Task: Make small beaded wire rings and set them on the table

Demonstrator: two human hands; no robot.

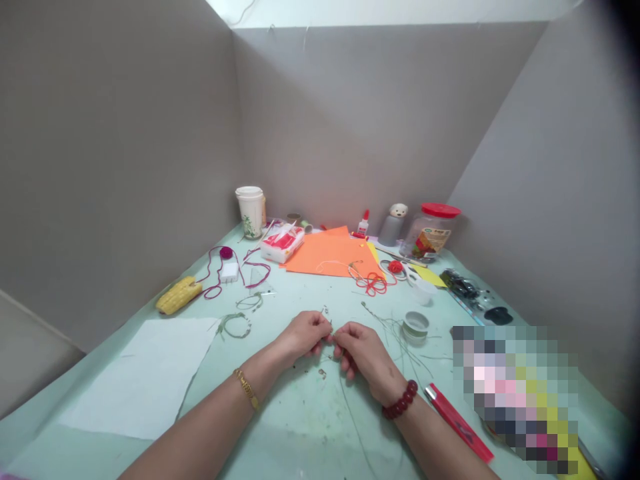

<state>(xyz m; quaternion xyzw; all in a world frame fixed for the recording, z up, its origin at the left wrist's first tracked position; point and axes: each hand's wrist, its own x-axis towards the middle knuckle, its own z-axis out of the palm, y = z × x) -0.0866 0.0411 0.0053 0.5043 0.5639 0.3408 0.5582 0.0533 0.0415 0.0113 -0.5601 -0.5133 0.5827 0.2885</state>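
Note:
My left hand (pixel 306 335) and my right hand (pixel 361 350) meet over the middle of the table. The thumb and fingers of each are pinched on a thin green cord (pixel 356 427), which trails from between them toward the table's front edge. The part between the fingertips is mostly hidden and too small to make out. Small bits (pixel 323 374) lie on the tabletop just below. To the left rest two looped green cord bracelets, the nearer bracelet (pixel 235 327) beside a white sheet (pixel 145 373). Right of my hands, loose green cords (pixel 395 327) spread beside a spool (pixel 415 325).
Orange paper (pixel 330 255), a tissue pack (pixel 283 243), a lidded cup (pixel 250 212) and a red-lidded jar (pixel 430 233) stand or lie at the back. A toy corn cob (pixel 179 296) sits left. A red flat tool (pixel 459 421) lies beside my right forearm, near a blurred patch.

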